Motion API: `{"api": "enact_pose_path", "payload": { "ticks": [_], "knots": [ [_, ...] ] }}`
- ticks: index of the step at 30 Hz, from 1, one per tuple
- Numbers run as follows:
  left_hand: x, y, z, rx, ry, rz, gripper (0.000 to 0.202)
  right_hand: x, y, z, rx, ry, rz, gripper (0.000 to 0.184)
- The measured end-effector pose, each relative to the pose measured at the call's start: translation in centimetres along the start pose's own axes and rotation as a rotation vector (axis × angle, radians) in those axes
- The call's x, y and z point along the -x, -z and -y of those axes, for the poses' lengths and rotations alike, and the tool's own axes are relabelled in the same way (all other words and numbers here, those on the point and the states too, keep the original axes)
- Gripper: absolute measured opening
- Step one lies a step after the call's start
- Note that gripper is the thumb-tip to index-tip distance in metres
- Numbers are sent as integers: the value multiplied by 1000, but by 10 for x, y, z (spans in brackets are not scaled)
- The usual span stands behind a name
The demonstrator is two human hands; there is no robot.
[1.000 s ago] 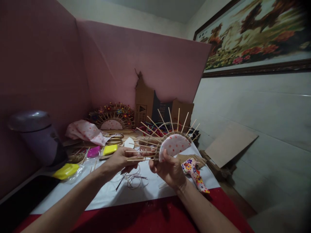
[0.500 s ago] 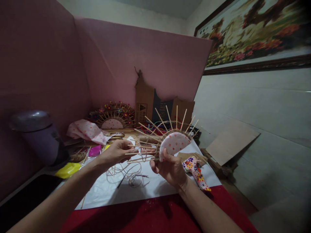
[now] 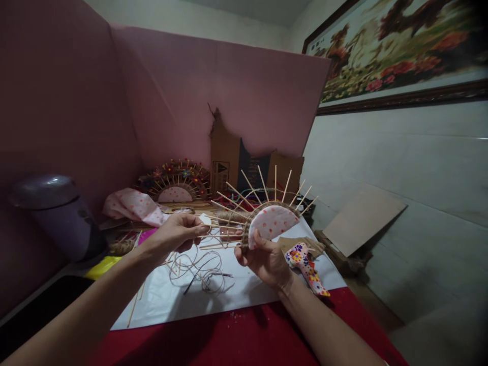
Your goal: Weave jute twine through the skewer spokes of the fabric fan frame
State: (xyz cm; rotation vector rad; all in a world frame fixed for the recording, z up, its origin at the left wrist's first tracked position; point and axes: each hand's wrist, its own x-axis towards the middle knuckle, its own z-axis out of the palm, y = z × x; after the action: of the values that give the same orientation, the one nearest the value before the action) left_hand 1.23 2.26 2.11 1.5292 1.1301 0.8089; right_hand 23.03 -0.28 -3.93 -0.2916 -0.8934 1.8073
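Note:
My right hand (image 3: pixel 269 256) grips a half-round woven piece by its lower left edge, thumb on the front. Its face is a white fabric half-disc with orange dots (image 3: pixel 272 223), bordered by a woven twine band (image 3: pixel 247 226). Thin wooden sticks (image 3: pixel 261 183) fan out from the band. My left hand (image 3: pixel 185 231) is closed in a pinch near the tips of the left-hand sticks. Thin twine (image 3: pixel 202 272) lies in loose loops below and rises toward that hand; the fingers partly hide the grip.
A similar fan with coloured flowers (image 3: pixel 175 178) stands behind, near dotted cloth (image 3: pixel 133 206) and a twine spool (image 3: pixel 232 217). A purple bottle (image 3: pixel 61 218) is at left. A flowered fabric-covered tool (image 3: pixel 307 267) lies at right. Torn cardboard (image 3: pixel 224 152) stands at the back.
My left hand has shifted slightly left and up along the stick tips, its fingers still pinched. The half-round piece stays in my right hand, almost unmoved.

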Motion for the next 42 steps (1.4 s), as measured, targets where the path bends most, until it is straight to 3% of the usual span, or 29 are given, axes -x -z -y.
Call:
{"api": "enact_pose_path", "payload": {
  "ticks": [3,8,12,14,19,23,42],
  "knots": [
    [1,2,-1,-17,23,-32,38,0,-1,0,-11,-5,-19,27],
    [6,7,-8,24,16,67,37,0,-4,1,-21,12,-51,25],
    [8,9,-12,-56,-18,58,27,-1,-3,1,-12,24,-42,22],
    [9,8,-13,-225,-116,9,22,-1,-2,0,22,4,-38,25],
    [17,-5,-18,-881,-482,-243,11,-1,1,-2,87,-21,-32,32],
    [20,-19,-19,-1118,-606,-287,13,-1,3,-4,132,-45,-8,32],
    [0,-40,-20,-1226,-668,-379,15,0,-3,-3,158,-56,50,35]
  ]
}}
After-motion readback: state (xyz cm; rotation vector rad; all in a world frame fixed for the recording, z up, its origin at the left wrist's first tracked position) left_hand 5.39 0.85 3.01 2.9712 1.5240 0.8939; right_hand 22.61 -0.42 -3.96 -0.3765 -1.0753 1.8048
